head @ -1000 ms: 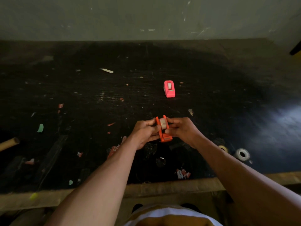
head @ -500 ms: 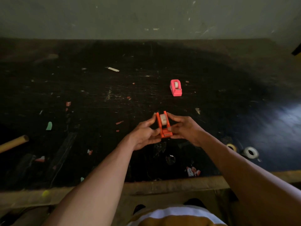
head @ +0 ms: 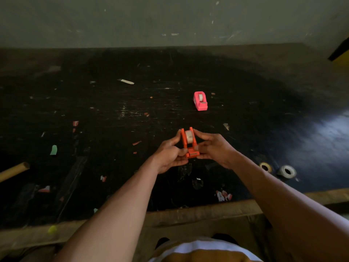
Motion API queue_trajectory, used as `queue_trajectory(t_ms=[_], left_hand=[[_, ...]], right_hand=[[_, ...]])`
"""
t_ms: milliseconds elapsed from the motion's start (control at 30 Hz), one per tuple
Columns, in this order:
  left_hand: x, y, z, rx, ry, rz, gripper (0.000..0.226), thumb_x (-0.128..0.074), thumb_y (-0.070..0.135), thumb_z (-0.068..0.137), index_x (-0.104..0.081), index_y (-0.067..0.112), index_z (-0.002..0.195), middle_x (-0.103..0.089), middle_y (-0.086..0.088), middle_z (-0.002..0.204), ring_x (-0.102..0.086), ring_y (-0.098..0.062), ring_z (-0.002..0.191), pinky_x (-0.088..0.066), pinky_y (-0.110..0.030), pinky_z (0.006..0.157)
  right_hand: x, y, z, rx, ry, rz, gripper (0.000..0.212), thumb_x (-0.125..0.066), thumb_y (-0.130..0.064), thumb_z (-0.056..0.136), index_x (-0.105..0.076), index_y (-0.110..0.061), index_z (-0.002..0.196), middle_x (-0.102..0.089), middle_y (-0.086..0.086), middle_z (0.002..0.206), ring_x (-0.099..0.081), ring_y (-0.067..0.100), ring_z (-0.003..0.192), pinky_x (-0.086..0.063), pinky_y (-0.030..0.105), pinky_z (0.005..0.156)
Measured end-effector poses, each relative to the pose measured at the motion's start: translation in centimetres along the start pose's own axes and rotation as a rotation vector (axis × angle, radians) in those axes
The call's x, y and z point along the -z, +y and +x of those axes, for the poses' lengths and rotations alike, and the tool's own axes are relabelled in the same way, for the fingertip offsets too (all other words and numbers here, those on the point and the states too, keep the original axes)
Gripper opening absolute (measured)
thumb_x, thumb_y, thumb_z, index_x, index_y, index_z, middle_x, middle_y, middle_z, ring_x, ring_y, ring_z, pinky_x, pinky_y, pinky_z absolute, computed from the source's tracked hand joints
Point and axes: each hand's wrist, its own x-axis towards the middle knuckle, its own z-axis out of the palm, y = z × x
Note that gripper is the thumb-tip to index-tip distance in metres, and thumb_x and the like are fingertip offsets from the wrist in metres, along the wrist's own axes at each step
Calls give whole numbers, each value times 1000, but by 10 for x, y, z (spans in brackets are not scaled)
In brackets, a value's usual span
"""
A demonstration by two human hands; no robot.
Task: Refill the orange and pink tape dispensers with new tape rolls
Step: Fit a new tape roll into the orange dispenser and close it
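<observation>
Both the left hand (head: 170, 155) and right hand (head: 214, 150) pinch the orange tape dispenser (head: 190, 148), centre frame. Uneven squeezing might pop its tape roll (head: 188, 136) out.

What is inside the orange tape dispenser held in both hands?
In the orange dispenser a pale tape roll sits between the side walls. Its core is hidden by those walls, the left hand and the right hand.

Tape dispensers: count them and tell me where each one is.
2. The orange dispenser is held between the left hand and right hand over the table; the pink dispenser stands on the table farther back. None seems hidden.
</observation>
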Motion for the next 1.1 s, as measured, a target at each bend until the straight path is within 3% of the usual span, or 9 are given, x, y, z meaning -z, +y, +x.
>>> queue_trajectory(t_ms=[167, 433, 600, 833, 1000, 1100], left_hand=[[0, 0, -3, 20, -23, 4, 76, -53, -3, 97, -33, 48, 150, -68, -10, 121, -69, -24, 106, -56, -42, 90], [-3, 1, -5, -1, -21, 2, 78, -52, -4, 97, -30, 47, 151, -67, -9, 122, -68, -24, 107, -52, -47, 100], [0, -2, -5, -1, -11, -18, 76, -52, -3, 97, -32, 48, 150, -68, -11, 122, -68, -24, 108, -55, -42, 91], [-2, -9, -3, 22, 1, -10, 77, -54, -2, 97, -30, 48, 151, -64, -10, 128, -68, -24, 108, -57, -41, 87], [-11, -14, 5, -5, 44, -11, 79, -55, -3, 96, -32, 49, 150, -65, -8, 129, -68, -21, 104, -56, -40, 86], [-17, -15, 8, -17, 63, -10, 79, -56, -2, 95, -32, 50, 149, -64, -5, 130, -69, -20, 104, -56, -39, 87]], right_hand=[[0, 0, -4, 7, -12, -23, 56, -59, 4, 92, -58, -45, 120, -73, 13, 106, -72, 25, 100, -56, 42, 93], [2, 0, -2, -10, 12, -14, 60, -59, 4, 92, -55, -36, 136, -75, 14, 106, -72, 28, 104, -56, 44, 94], [-3, 1, -3, -3, 6, -8, 59, -59, 3, 92, -54, -36, 136, -76, 13, 106, -73, 25, 102, -55, 46, 96], [-3, 8, -6, -7, 9, 4, 54, -62, 1, 91, -60, -47, 116, -76, 14, 105, -72, 28, 104, -54, 48, 98], [0, 13, -5, -11, 39, 24, 59, -64, 0, 89, -56, -37, 134, -75, 17, 108, -71, 30, 106, -54, 48, 97], [2, 14, -2, -19, 50, 18, 60, -66, 0, 88, -57, -37, 134, -75, 15, 106, -72, 28, 104, -56, 46, 95]])
